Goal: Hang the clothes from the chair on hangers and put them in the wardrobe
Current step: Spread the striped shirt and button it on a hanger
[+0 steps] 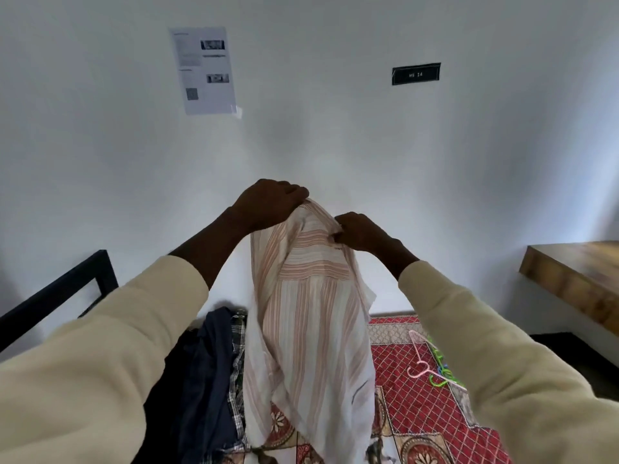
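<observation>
Frame: black metal frame (67,289) at far left, against the white wall.
Clothes: dark blue garment (207,380) and a checked one (238,356) piled low left.
Left hand (268,204): fingers clenched on the top of the striped shirt (311,323).
Shirt: held up at centre, hanging over the patterned red cloth (408,413).
Right hand (358,231): fingers pinching the shirt's upper edge.
Hangers: pink hanger (422,360) and green hangers (443,373) lying on the red cloth, right.
Table: wooden table (576,279) at far right.

Both arms in cream sleeves reach forward and up. The left hand (271,204) hangs knuckles up with curled fingers; the right hand (356,231), slightly lower, has its fingers pinched together.
</observation>
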